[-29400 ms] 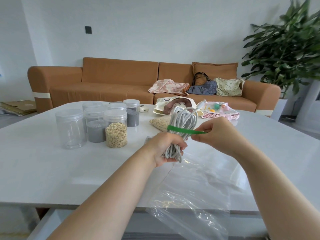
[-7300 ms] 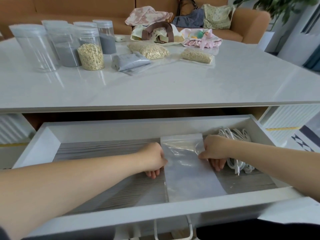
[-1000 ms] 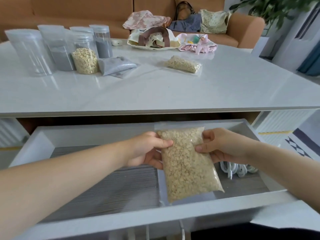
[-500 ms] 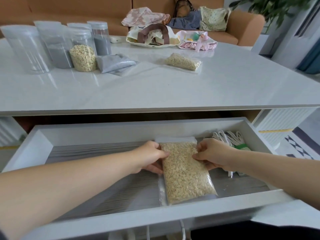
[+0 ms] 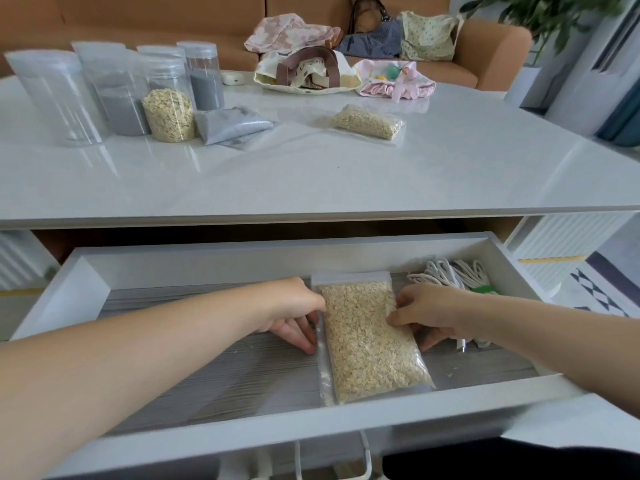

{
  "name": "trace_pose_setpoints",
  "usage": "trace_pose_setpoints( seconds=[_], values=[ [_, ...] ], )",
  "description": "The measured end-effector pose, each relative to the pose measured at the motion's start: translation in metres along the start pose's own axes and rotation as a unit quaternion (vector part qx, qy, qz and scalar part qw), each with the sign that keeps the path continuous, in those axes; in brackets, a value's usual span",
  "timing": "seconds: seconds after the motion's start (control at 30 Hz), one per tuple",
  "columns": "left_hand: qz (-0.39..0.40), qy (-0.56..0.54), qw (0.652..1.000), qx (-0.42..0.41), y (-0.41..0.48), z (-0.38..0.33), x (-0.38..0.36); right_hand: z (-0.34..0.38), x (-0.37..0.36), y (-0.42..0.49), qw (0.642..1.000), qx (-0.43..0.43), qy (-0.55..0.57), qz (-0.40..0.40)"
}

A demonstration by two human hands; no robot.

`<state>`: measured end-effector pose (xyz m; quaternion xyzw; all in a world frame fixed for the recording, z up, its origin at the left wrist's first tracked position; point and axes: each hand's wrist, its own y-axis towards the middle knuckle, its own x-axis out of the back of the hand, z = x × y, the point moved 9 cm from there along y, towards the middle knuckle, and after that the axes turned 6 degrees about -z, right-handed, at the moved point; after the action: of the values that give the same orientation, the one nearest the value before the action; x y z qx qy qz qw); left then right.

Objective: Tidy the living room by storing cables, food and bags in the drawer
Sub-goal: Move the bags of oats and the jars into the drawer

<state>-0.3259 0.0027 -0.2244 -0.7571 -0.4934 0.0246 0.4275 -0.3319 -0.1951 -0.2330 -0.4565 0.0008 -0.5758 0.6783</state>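
Note:
A clear zip bag of oats (image 5: 367, 341) lies flat in the open white drawer (image 5: 207, 261), on top of an empty clear bag. My left hand (image 5: 294, 313) rests at the bag's left edge, with straight fingers touching the drawer floor. My right hand (image 5: 429, 313) pinches the right edge, thumb on top. A coiled white cable (image 5: 450, 273) with a green tie lies at the drawer's right end, behind my right hand.
On the white table (image 5: 311, 174) lie a second oat bag (image 5: 367, 121) and a grey powder bag (image 5: 232, 126), with several lidded jars (image 5: 168, 112) at the left. A tote bag (image 5: 304, 71) and a pink pouch (image 5: 398, 81) lie at the far edge. More bags lie on the sofa (image 5: 429, 32).
The oat bag came down from mid-air above the drawer to lie flat on its floor. Both hands followed it down, and my left fingers have straightened beside it.

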Motion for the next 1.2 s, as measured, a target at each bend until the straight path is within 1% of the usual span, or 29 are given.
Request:
trace_pose_setpoints(
  seconds=[0.13, 0.27, 0.57, 0.7, 0.83, 0.9, 1.0, 1.1, 1.2],
  values=[
    [0.017, -0.025, 1.0, 0.002, 0.0, 0.0, -0.007, 0.0, -0.001, 0.001, 1.0, -0.003, -0.013, 0.005],
    [0.03, -0.053, 0.998, 0.001, 0.002, 0.001, -0.011, 0.0, 0.0, 0.0, 1.0, -0.003, -0.025, -0.007],
    [0.044, -0.099, 0.993, -0.039, 0.003, -0.012, -0.03, 0.009, 0.011, -0.009, 0.989, -0.004, -0.142, -0.044],
    [0.056, -0.125, 0.99, -0.041, 0.001, -0.015, -0.039, 0.017, 0.015, -0.016, 0.97, 0.009, -0.235, -0.06],
    [0.064, -0.146, 0.987, -0.033, -0.002, -0.014, -0.042, 0.02, 0.017, -0.017, 0.956, 0.027, -0.283, -0.075],
    [0.057, -0.101, 0.993, -0.039, -0.003, -0.013, -0.04, 0.024, 0.017, -0.017, 0.942, 0.05, -0.321, -0.087],
    [-0.002, 0.037, 0.996, -0.082, -0.003, -0.018, -0.028, 0.032, 0.015, -0.022, 0.908, 0.087, -0.399, -0.1],
    [-0.074, 0.117, 0.979, -0.147, -0.006, -0.03, -0.013, 0.047, 0.01, -0.033, 0.872, 0.152, -0.447, -0.126],
    [-0.127, 0.155, 0.957, -0.209, -0.017, -0.046, -0.003, 0.066, 0.006, -0.047, 0.842, 0.21, -0.468, -0.165]
  ],
)
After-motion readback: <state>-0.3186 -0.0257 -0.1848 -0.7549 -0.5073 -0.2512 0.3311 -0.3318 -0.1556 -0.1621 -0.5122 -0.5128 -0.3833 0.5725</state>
